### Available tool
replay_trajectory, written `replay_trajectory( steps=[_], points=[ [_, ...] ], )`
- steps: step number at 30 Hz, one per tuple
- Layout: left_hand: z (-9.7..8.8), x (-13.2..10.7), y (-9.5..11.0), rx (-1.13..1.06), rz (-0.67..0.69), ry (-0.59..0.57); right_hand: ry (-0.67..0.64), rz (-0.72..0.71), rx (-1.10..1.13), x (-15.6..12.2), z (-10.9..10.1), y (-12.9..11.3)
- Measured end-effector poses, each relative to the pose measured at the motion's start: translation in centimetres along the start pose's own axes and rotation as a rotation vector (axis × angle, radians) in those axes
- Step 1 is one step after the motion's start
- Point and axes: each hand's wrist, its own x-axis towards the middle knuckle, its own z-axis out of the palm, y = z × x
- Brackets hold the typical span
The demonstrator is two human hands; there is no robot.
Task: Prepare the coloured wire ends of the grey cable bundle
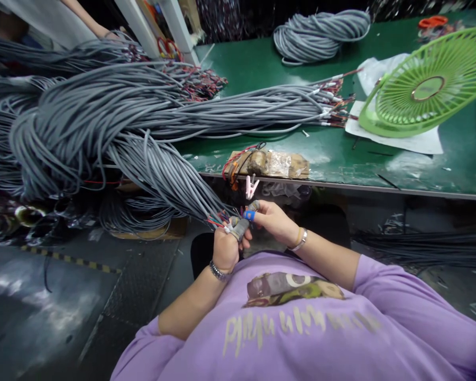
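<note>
Dozens of grey cables (103, 121) lie heaped at the far left and spill off the table (262, 69) edge, one sheaf of them sweeping down to the person's lap. At the top left another person's arm (83, 18) reaches over the heap. The left hand (225, 248) is closed in a fist round the end of that sheaf, its taped thumb (240, 228) pressed on top. The stripped wire ends (218, 219), red, blue and green, fan out just above the fist. The right hand (273, 219) comes in from the other side, pinching at those ends with thumb and a blue-capped finger (249, 215). By my reading the step in hand is picking through or pulling single wires from the bunch. A further move would call for a steady clamp from the left and a fine pinch from the right, since the wires are thin and crowded. The cables look smooth, limp and uniform, easily tangled. Just above the hands a pink clip (252, 186) hangs from a taped block (269, 164) on the table edge. Farther right lie a coil (321, 34), a second sheaf and a green fan grille (428, 87).
</note>
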Motion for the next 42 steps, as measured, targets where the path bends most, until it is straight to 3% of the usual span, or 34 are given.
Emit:
replay_trajectory(
  steps=[11,28,36,42],
  points=[
    [-0.2,0.1,-0.6,0.009,-0.001,-0.03,-0.018,0.016,0.012,0.0,-0.2,0.7],
    [0.2,0.3,-0.1,-0.091,-0.011,0.045,0.142,0.025,0.115,0.0,0.6,1.8],
    [-0.1,0.2,-0.1,-0.097,-0.035,0.057,0.074,0.059,0.2,-0.3,0.0,1.5],
    [-0.3,-0.1,0.1,-0.094,-0.036,0.021,0.092,0.092,0.284,-0.5,-0.6,1.4]
  ],
)
